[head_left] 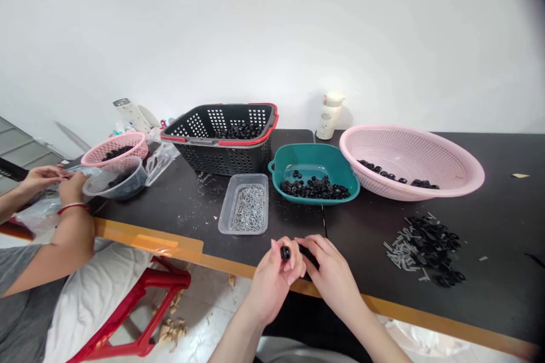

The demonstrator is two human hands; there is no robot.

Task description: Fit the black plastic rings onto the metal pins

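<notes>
My left hand [272,281] pinches a small black ring-shaped part [285,253] between thumb and fingertips, just above the table's front edge. My right hand [334,275] is close beside it, its fingers over a dark black piece [309,255] that is mostly hidden. Nearest my hands, a clear plastic box [243,204] holds many grey screws. Farther right lies a loose heap of black rings and grey screws [426,250]. A teal tray [313,173] holds more black rings.
A large pink colander [411,161] and a dark basket with red rims [219,139] stand at the back. A co-worker's hands [55,181] work at the left over a plastic bag, near a pink basket [114,148] and a clear bowl [114,178]. A cream bottle [329,116] stands by the wall.
</notes>
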